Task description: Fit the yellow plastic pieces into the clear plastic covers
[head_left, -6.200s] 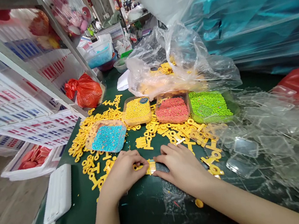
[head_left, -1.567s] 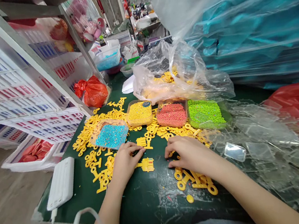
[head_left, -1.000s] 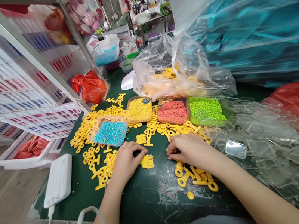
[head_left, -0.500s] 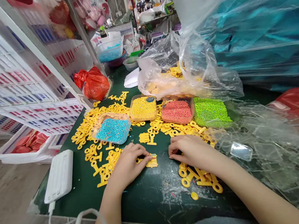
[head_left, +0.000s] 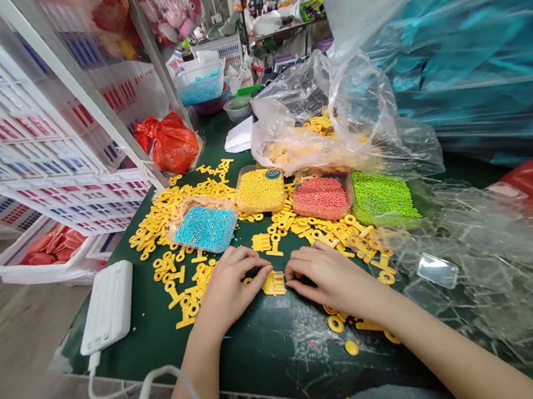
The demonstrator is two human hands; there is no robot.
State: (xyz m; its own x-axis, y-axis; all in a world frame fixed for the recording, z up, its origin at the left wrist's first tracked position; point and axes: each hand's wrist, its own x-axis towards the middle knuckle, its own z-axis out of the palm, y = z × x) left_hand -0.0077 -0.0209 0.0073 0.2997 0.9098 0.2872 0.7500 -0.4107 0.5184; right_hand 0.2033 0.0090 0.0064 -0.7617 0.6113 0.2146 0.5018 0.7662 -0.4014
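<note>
Inward shift of the right hand (head_left: 327, 277) since the earlier frame: away from the yellow ring-shaped parts (head_left: 335, 323) and toward the middle of the bench, fingertips (head_left: 290, 278) now just beside a small yellow plastic piece (head_left: 274, 284). Left hand (head_left: 230, 291) on the opposite side of that piece, fingers curled, tips at its left end. Both hands curved, neither spread flat nor pressed together, with the piece between them. Firm pinch or light touch — impossible to tell from this view. Piece lying on the green bench mat (head_left: 271, 354), nearer the front edge than the rear, below a row of trays: blue beads (head_left: 205, 229), yellow beads (head_left: 261, 189), red beads (head_left: 321, 197), green beads (head_left: 382, 198). Loose yellow cutouts (head_left: 186, 300) around the left hand; one yellow disc (head_left: 351, 348) apart, near the front edge. Clear plastic sheets (head_left: 482, 253) heaped at the right edge — white ribbed block (head_left: 106, 307) at the left edge.
</note>
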